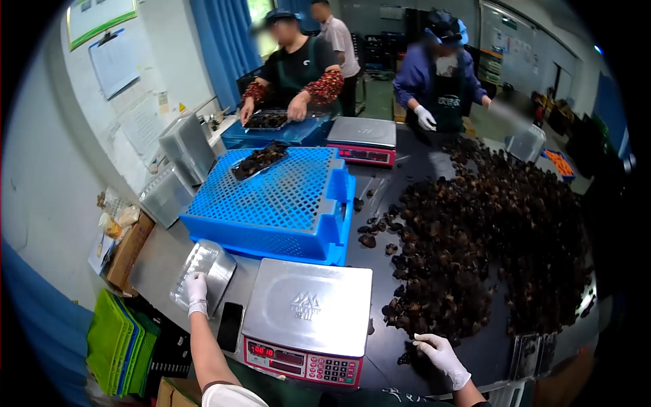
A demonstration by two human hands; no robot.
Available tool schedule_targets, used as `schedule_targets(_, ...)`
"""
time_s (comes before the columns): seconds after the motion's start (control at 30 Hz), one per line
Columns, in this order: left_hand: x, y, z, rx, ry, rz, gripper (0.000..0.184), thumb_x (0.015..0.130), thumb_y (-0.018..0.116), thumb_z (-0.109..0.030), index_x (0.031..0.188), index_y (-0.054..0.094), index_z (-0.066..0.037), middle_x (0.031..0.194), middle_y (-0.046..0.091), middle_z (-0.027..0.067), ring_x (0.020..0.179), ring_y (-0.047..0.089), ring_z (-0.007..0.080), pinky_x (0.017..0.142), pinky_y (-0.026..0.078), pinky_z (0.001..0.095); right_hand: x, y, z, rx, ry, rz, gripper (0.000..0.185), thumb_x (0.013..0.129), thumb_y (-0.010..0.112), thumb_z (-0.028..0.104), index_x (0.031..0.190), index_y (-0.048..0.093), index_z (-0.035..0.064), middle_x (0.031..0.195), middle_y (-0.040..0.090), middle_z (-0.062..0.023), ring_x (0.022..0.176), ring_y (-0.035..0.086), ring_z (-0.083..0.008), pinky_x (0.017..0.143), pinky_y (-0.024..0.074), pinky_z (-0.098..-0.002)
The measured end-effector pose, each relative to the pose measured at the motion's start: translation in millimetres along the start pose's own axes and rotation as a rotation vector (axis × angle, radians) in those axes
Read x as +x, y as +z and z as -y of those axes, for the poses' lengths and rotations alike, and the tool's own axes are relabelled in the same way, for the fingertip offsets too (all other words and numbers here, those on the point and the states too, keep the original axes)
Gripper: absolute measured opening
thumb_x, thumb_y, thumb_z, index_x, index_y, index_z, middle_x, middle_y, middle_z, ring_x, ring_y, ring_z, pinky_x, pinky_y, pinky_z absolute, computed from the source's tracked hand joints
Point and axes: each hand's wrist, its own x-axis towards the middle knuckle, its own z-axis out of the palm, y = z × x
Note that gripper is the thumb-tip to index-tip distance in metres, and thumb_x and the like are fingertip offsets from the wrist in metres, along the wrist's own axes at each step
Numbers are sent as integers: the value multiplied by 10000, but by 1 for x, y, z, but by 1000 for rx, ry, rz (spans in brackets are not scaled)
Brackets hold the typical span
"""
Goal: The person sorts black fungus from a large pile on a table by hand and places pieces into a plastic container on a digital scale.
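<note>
My left hand (196,290), in a white glove, is closed on the edge of a clear plastic tray at the top of a nested tray stack (218,273). My right hand (442,357), also gloved, is over the table's near edge with thumb and fingers drawn together. What it holds, if anything, I cannot make out. Dark pieces that look like wood ear mushrooms (434,288) lie in a large heap just beyond it, a few loose ones beside its fingers. Between my hands stands a digital scale (308,305) with a bare steel plate and red lit digits.
A black phone (230,327) lies left of the scale. Behind it sits an upturned blue crate (258,197) carrying a filled tray (259,161). A second scale (363,136) is farther back. Two co-workers stand across the table; one handles a filled tray (266,121). Green crates (112,342) are lower left.
</note>
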Motion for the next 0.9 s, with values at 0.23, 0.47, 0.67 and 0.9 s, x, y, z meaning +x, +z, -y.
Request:
schedule_targets(0.23,-80,-4,-103,-54,522,-331,113,902,505,-86,865,542,14,872,547,165,804,524,338,725,420,403,-24,-4,-20,-308,-132,-36,268,881,583,124,1116,631,5,1076,671,-116,994,627,-184,896,465,-288)
schedule_targets(0.47,-213,2,-139,70,1138,430,143,725,669,-47,839,586,-68,795,560,94,794,546,288,713,434,404,-31,-7,-43,-538,-256,-27,321,886,546,250,1134,615,60,1001,635,-155,938,598,-315,835,472,-384)
schedule_targets(0.67,-243,-21,-172,43,934,477,312,715,711,-105,1007,618,-46,958,535,144,909,528,319,789,443,398,-48,-20,-50,-548,-355,-109,275,856,578,215,1090,629,79,920,636,-143,861,608,-309,767,490,-382)
schedule_targets(0.9,-332,26,-233,-238,918,713,344,723,694,-50,1062,633,-59,1040,556,144,941,546,307,827,455,398,-43,-49,-49,-564,-453,-511,172,803,593,44,962,658,51,895,646,-112,851,606,-281,786,485,-357)
